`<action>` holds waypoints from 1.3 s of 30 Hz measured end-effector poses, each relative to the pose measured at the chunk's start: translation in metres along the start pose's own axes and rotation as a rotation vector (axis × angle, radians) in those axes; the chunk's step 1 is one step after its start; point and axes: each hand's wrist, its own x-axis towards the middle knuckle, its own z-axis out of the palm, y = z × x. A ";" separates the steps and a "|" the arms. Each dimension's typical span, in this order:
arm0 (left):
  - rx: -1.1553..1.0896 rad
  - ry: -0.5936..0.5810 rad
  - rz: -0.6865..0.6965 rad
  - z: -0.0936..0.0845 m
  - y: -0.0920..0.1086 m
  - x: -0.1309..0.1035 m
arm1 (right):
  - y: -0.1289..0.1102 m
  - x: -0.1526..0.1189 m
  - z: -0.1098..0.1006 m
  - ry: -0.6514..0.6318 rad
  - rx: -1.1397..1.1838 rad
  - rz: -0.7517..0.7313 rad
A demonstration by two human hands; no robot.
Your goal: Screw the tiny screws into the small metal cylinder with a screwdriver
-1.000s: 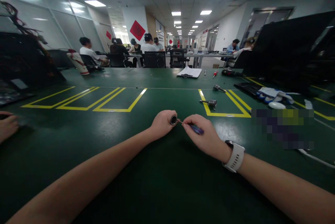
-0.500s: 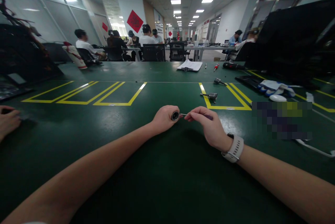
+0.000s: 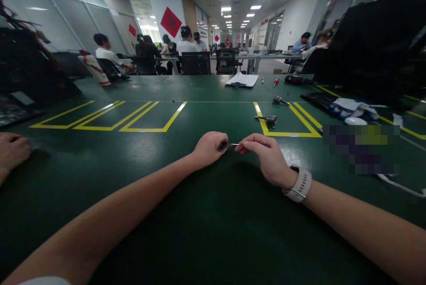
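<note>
My left hand (image 3: pixel 209 149) is closed around a dark metal cylindrical part, its round hollow end (image 3: pixel 222 146) turned towards me. From the right, my right hand (image 3: pixel 261 154) pinches a slim screwdriver, whose thin shaft (image 3: pixel 234 144) runs to the side of that part. Most of the screwdriver's handle is hidden in my palm, and whether the tip sits in a screw is too small to tell. Beyond my right hand lie two metal parts with thin stems, one (image 3: pixel 271 119) across the yellow tape and the other (image 3: pixel 279 100) farther back.
Another person's hand (image 3: pixel 13 152) rests at the left edge of the green table (image 3: pixel 213 231). Farther back are a clipboard with paper (image 3: pixel 242 80), a red screwdriver (image 3: pixel 276 81) and a power tool (image 3: pixel 297 80). Gloves (image 3: pixel 354 108) and a white mouse (image 3: pixel 356 121) lie right.
My view has shifted slightly. Both hands keep their hold, and the right fingers have turned a little on the screwdriver, its handle now less visible. The other person's hand shows farther into view.
</note>
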 end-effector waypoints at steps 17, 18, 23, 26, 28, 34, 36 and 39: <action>-0.014 -0.009 0.050 0.001 0.001 0.002 | -0.009 -0.012 0.002 -0.094 -0.614 -0.325; -0.018 -0.013 0.049 0.001 0.001 0.001 | -0.007 -0.010 0.001 -0.084 -0.523 -0.247; -0.045 -0.021 0.035 0.000 0.001 0.000 | 0.004 0.001 -0.003 -0.001 0.053 0.016; -0.073 -0.021 0.036 0.001 0.000 0.000 | 0.008 0.003 -0.002 0.041 0.230 0.124; -0.078 -0.021 0.034 0.001 0.000 0.000 | 0.009 0.002 0.000 0.037 0.269 0.151; -0.061 -0.017 0.026 0.001 0.002 0.001 | 0.002 -0.008 -0.001 -0.005 -0.106 -0.126; -0.045 -0.013 0.030 0.002 0.002 0.001 | -0.002 -0.013 0.000 -0.032 -0.385 -0.246; -0.025 -0.013 0.045 0.003 0.002 0.000 | -0.007 -0.017 0.003 -0.058 -0.637 -0.368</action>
